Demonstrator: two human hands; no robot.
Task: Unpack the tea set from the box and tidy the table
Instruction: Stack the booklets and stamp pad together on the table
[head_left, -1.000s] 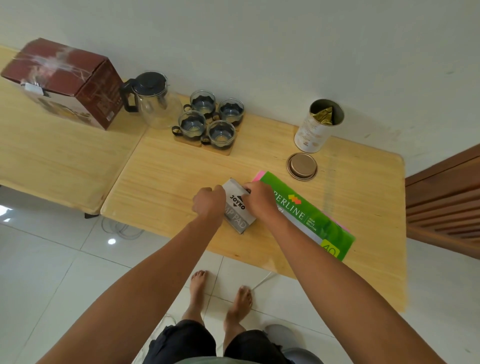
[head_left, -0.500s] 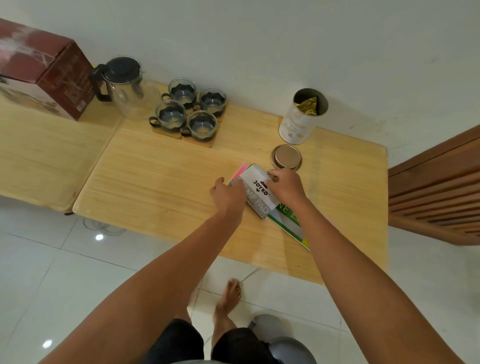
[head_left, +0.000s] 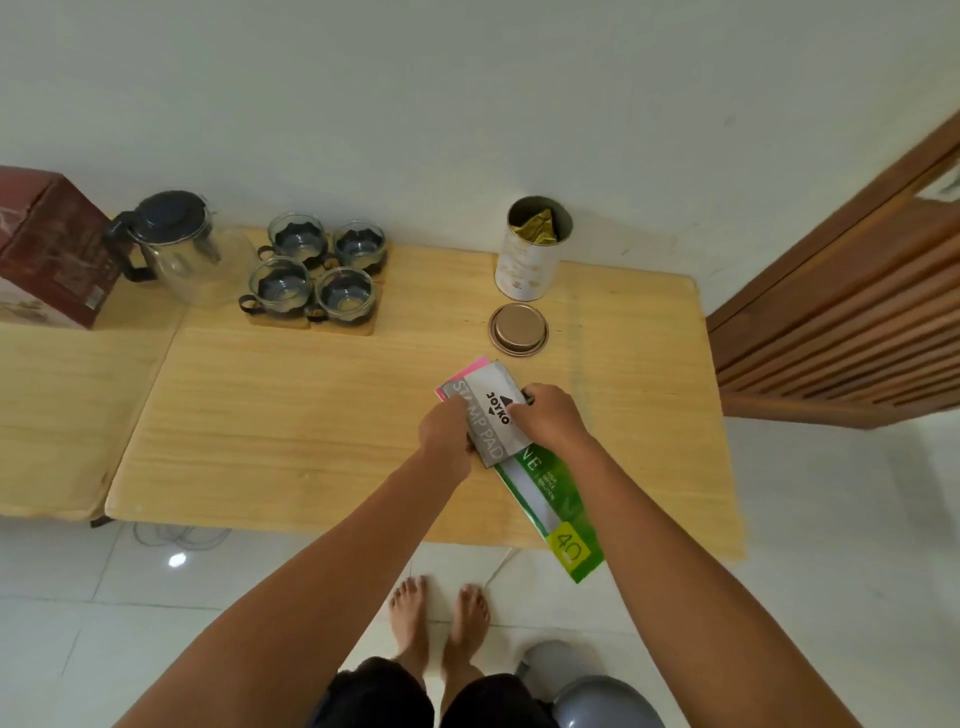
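Both hands grip a grey stamp pad box (head_left: 488, 410), my left hand (head_left: 447, 434) on its left edge and my right hand (head_left: 548, 415) on its right edge. The box rests on a green paper pack (head_left: 553, 501) that lies on pink sheets (head_left: 470, 368); the pack's near end overhangs the table's front edge. At the back left stand a glass teapot (head_left: 179, 244) with a black lid and several glass cups (head_left: 319, 273) on wooden coasters. The red-brown tea set box (head_left: 49, 247) sits at the far left.
An open white tin (head_left: 530, 252) with gold foil inside stands near the wall, its round lid (head_left: 518, 330) lying in front of it. The wooden table (head_left: 291, 415) adjoins a second table (head_left: 62, 395) on the left. A slatted wooden door (head_left: 841, 317) is at right.
The stamp pad box and my hands have moved right along the table onto the green pack. The camera view has shifted right as well.
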